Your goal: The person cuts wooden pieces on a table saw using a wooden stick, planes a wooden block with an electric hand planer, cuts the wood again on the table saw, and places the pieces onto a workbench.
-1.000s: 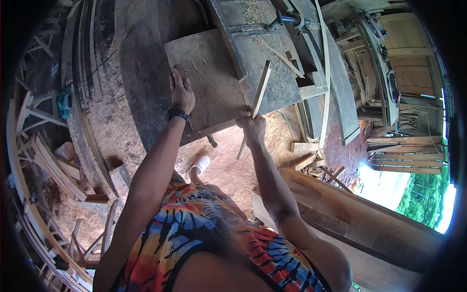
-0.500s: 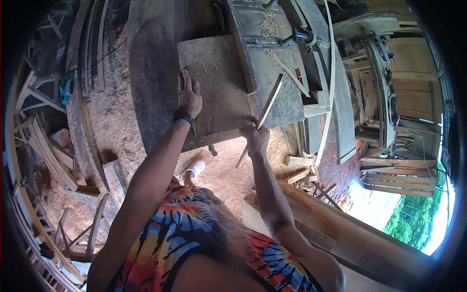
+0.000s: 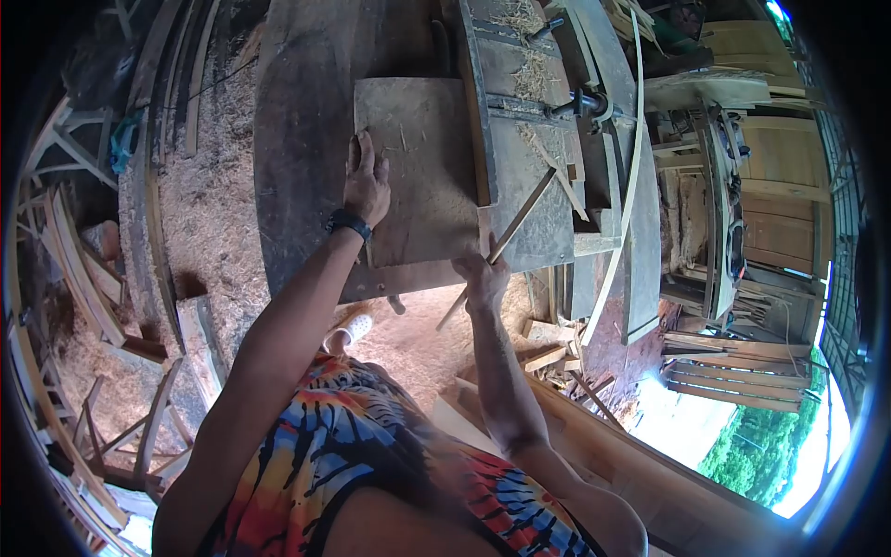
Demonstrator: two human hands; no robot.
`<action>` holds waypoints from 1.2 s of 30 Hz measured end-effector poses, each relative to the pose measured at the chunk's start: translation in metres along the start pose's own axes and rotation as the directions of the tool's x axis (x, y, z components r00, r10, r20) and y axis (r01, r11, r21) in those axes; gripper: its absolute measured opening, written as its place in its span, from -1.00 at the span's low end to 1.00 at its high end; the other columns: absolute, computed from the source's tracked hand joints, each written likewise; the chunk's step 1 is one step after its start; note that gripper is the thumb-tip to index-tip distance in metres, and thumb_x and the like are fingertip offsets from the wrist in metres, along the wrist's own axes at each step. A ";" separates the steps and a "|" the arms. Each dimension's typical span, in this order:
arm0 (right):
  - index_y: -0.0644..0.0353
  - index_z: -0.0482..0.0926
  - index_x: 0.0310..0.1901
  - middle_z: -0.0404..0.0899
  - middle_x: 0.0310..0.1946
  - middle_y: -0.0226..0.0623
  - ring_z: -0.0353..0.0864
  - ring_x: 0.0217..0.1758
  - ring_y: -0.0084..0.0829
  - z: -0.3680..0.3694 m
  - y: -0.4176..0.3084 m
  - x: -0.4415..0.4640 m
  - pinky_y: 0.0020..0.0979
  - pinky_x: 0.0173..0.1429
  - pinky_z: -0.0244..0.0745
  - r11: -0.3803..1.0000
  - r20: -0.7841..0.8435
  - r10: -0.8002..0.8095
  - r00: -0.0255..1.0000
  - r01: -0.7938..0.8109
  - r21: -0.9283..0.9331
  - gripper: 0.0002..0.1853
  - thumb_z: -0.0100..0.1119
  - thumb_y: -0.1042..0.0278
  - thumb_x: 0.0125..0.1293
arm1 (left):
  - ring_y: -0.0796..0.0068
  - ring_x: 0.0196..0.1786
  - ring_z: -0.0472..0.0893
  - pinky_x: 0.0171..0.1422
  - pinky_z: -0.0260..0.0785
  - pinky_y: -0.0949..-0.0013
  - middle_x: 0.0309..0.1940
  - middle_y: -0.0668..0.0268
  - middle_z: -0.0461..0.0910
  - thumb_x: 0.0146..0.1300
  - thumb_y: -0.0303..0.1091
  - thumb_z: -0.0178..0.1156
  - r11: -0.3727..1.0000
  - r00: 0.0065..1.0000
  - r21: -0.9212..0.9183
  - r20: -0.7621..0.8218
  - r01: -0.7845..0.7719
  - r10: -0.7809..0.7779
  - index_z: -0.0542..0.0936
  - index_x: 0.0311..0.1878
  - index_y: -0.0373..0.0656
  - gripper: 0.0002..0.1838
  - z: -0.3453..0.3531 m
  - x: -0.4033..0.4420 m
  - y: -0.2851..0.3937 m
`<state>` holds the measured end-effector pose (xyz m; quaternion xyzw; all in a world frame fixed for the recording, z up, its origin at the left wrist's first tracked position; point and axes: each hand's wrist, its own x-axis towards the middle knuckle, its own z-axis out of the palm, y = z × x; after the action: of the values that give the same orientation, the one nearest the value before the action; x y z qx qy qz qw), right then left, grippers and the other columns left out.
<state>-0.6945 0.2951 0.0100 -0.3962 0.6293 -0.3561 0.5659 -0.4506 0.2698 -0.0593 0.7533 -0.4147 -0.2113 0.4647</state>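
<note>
A flat wooden board (image 3: 422,176) lies on the worktable (image 3: 306,176). My left hand (image 3: 368,190) rests along the board's left edge, fingers stretched out and close together, with a dark watch (image 3: 348,223) on the wrist. At the table's near edge my right hand (image 3: 483,281) is closed round a thin wooden strip (image 3: 525,215). The strip slants, its far end over the metal-looking tabletop and its near end out past the table edge. A long upright wooden fence (image 3: 475,121) stands along the board's right side.
Beyond the fence, sawdust and a loose offcut (image 3: 554,172) lie on the tabletop near a dark clamp (image 3: 585,104). A long pale strip (image 3: 624,204) runs along the right side. Scrap wood (image 3: 548,345) and shavings cover the floor; stacked timber (image 3: 640,455) is at lower right.
The strip in my right hand has tilted further over to the right. My left hand keeps its place by the board's edge. The whole view has turned slightly.
</note>
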 end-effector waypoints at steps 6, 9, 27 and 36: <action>0.69 0.02 0.42 0.60 -0.46 -0.20 0.64 -0.45 -0.46 0.011 -0.010 0.001 -0.51 -0.23 0.64 0.995 -0.009 -0.026 1.000 0.027 0.096 -0.16 0.20 0.60 0.15 | -0.17 0.57 0.05 0.62 -0.04 0.10 0.54 -0.20 0.00 0.50 -0.31 0.01 0.999 0.999 -0.007 -0.002 -0.034 0.034 0.01 0.57 -0.24 -0.32 0.001 0.011 -0.004; 0.67 -0.01 0.43 0.57 -0.47 -0.22 0.63 -0.45 -0.48 0.016 -0.014 0.005 -0.51 -0.23 0.66 0.991 -0.016 -0.010 1.000 0.012 0.135 -0.15 0.20 0.62 0.15 | -0.17 0.57 0.05 0.62 -0.03 0.09 0.54 -0.21 0.00 0.50 -0.31 0.02 1.000 1.000 -0.016 0.000 -0.014 0.014 0.01 0.57 -0.25 -0.32 0.000 0.015 -0.002; 0.42 0.43 0.00 0.63 -0.40 -0.12 0.71 -0.45 -0.37 0.045 -0.029 0.035 -0.44 -0.39 0.66 0.997 -0.022 -0.048 0.999 0.050 0.050 -0.65 0.25 0.34 0.36 | -0.20 0.58 0.03 0.62 -0.03 0.10 0.53 -0.27 -0.01 0.49 -0.30 0.02 1.000 1.000 -0.028 0.001 0.011 -0.011 0.04 0.56 -0.25 -0.33 0.002 0.068 -0.007; 0.34 0.38 0.11 0.59 -0.42 -0.32 0.61 -0.46 -0.56 -0.026 -0.175 -0.037 -0.52 -0.35 0.55 0.876 0.232 -0.384 0.894 0.432 -0.216 -0.51 0.38 0.39 0.23 | -0.19 0.58 0.01 0.63 -0.03 0.11 0.51 -0.34 -0.02 0.49 -0.23 -0.02 0.999 0.999 0.010 0.002 -0.051 0.051 0.03 0.55 -0.30 -0.31 0.007 0.078 -0.014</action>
<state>-0.7016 0.2531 0.1857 -0.6221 0.5183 -0.3438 0.4755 -0.4052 0.2048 -0.0698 0.7448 -0.4351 -0.1979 0.4656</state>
